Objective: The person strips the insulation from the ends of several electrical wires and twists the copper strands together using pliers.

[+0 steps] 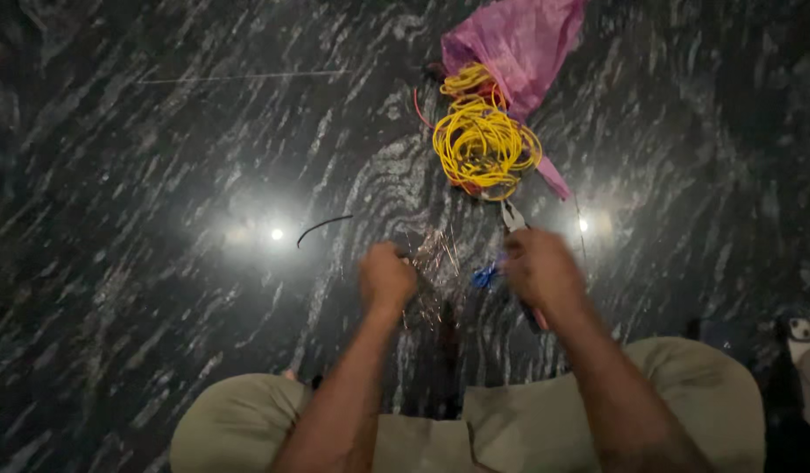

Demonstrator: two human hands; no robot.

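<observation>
Dark polished stone floor (159, 289) with white streaks is what everything sits on, ceiling lights mirrored in it. Both hands are closed. The left hand (386, 276) is curled shut on the end of a fan of thin bare copper strands (433, 263), which spread out up and to the right, into the gap between the two hands. The right hand (541, 267) is wrapped around a pair of pliers (512, 215), nose pointing away from the body, up toward the coil; a bit of blue handle (485, 277) can be seen beside the fingers. So the strands lie roughly sideways, closer to the left hand, pliers crossing them lengthwise. Just beyond the plier tips a yellow wire coil (484, 144) is heaped, half out of a pink plastic bag (519, 39). A short black wire offcut (324, 227) is lying well off to the left.
</observation>
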